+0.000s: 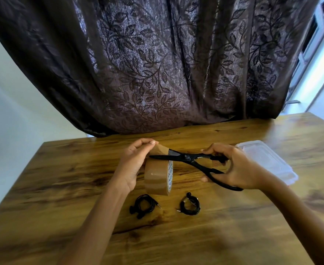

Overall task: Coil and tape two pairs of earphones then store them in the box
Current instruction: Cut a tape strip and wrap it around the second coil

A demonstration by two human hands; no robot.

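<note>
**Cutting a strip of tape for the coiled earphones**

The left hand (132,165) pinches the free end of a short tape strip (162,150) between thumb and fingertips, drawn up from the brown packing-tape roll (157,178), which stands on edge beside the palm. The right hand (235,169) grips the handles of the long black scissors (188,158), blades parted across the strip just above the roll.

To cut well, keep the strip taut and hold it clear of the roll. Set it deep between the blades, square to them, and close in one stroke so the edge does not tear or fold onto itself. The pinch should stay on the very end, leaving most of the glue side clean.

One set of coiled black earphones (143,205) lies on the wooden worktop (61,188) near the person, with the second coil (189,206) just beside it. Whether either is already taped is unclear. The clear plastic box (268,159) sits lidded, well apart to the right.
</note>
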